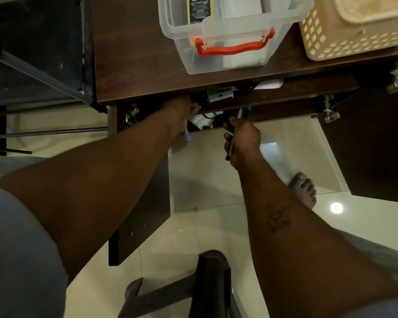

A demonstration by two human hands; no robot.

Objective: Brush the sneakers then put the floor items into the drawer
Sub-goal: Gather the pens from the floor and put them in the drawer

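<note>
Forearms reach forward and down from the wearer toward the drawer [251, 104], which stands partly pulled out under the dark wooden desk [133, 65]. The right hand [242, 140] is curled around two pens [238, 131], their tips poking out beyond the knuckles toward the drawer edge and their tails showing below the palm. Pens like these are likely light, stiff and a little slick, so a grip around the middle of the barrels suits them, and they can simply be dropped in. To its left and slightly farther, the left hand [182, 113] has its fingers tucked over the drawer's front edge while a blue pen [187, 135] sticks out beneath the palm, pinched there. Just beyond the left fingers, inside the drawer, lie a small green-and-white box [220, 94] and some white papers. Farther still, on the desk top, sit a clear bin with a red handle [234, 48] and a cream basket [345, 40].
</note>
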